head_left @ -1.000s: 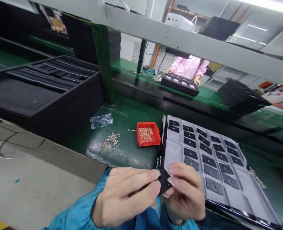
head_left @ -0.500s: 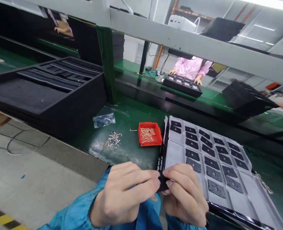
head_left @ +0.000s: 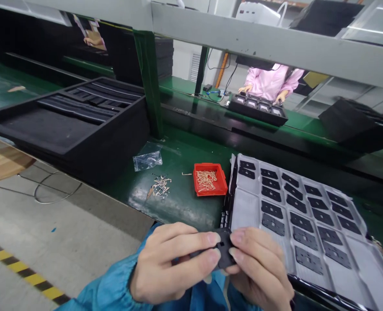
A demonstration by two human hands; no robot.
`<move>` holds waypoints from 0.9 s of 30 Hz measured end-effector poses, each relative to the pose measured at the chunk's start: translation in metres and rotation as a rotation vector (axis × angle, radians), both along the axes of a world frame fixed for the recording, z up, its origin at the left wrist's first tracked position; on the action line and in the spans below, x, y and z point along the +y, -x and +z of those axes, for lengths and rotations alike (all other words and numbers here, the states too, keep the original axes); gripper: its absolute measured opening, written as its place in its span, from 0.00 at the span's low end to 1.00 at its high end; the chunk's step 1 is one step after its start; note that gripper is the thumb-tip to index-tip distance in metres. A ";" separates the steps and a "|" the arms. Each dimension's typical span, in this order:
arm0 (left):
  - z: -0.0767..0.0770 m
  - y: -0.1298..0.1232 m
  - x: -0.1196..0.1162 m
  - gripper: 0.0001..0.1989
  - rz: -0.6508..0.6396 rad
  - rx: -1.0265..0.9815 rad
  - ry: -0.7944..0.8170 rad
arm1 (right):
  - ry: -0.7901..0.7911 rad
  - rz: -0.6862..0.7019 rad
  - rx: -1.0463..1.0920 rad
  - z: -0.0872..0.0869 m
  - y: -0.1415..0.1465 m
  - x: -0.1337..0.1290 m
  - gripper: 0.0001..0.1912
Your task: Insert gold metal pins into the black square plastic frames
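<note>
The left hand [head_left: 172,263] and the right hand [head_left: 259,270] are both closed on a small black piece [head_left: 224,250] with a little square hole, and they hold it up between them, just off the near edge of the green bench [head_left: 178,207]. The right hand sits over the near corner of a big white tray [head_left: 250,211], which has rows of black pieces [head_left: 271,209] in it. The tray's left edge is just beside the held piece. Past that edge, a red box [head_left: 222,188] of thin gold bits sits on the bench, with a small pile of bits [head_left: 161,186] and a clear bag [head_left: 148,157] to its left. There is open green bench between these and the hands. A big black foam box [head_left: 68,129] stands farther left, and past the bench a person in a pink sleeve [head_left: 254,77] works at a black tray [head_left: 258,110].
</note>
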State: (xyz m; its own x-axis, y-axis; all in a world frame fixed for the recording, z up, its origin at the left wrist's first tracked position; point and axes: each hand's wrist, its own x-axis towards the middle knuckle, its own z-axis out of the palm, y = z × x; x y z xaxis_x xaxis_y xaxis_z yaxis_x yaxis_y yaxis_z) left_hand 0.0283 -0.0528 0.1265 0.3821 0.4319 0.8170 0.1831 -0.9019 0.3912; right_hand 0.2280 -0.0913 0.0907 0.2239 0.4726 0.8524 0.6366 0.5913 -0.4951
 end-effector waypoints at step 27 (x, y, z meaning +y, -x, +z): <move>0.010 0.002 -0.004 0.08 -0.021 0.041 -0.032 | -0.366 -0.227 -0.207 -0.004 0.022 -0.005 0.10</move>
